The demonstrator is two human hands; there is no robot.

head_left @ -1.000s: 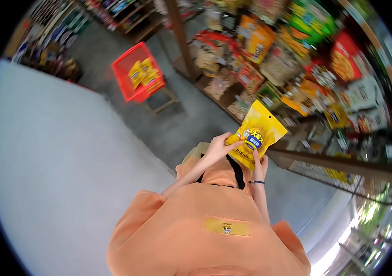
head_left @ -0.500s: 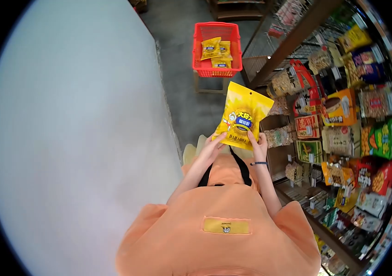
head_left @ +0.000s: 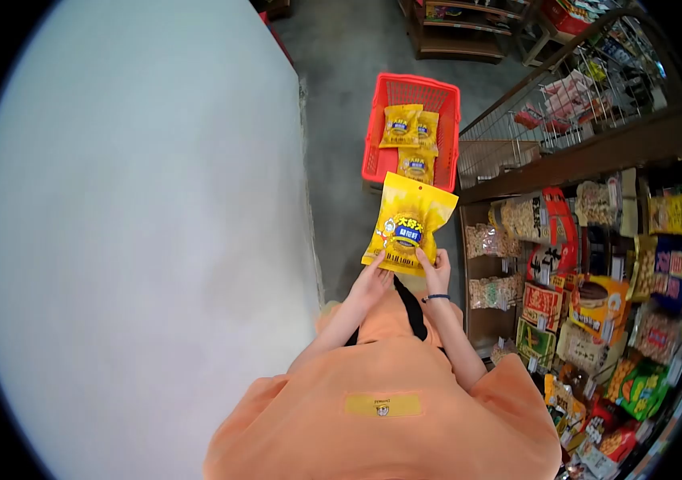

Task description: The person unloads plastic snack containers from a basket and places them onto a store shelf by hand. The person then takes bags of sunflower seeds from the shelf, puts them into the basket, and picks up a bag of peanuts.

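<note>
Both of my hands hold one yellow snack bag (head_left: 409, 220) by its lower edge, its printed front facing up at me. My left hand (head_left: 372, 280) grips the lower left corner, and my right hand (head_left: 435, 270) pinches the lower right part with the thumb on the front. Just beyond the bag stands a red shopping basket (head_left: 373, 152). Inside it lie similar yellow bags (head_left: 402, 126), three of them visible. The held bag overlaps the basket's near rim in view and hides part of it.
A white wall (head_left: 157, 240) runs along my left. To the right, shelves hold many packaged snacks, among them an orange bag (head_left: 599, 304) and a green bag (head_left: 641, 387). A wire rack (head_left: 565, 104) and a brown wooden shelf unit (head_left: 461, 36) stand farther ahead on the grey floor (head_left: 333, 104).
The basket now appears nearer and the shelves have shifted right and down in view. The held bag is closer to the basket, overlapping its near edge; both hands keep their grip.
</note>
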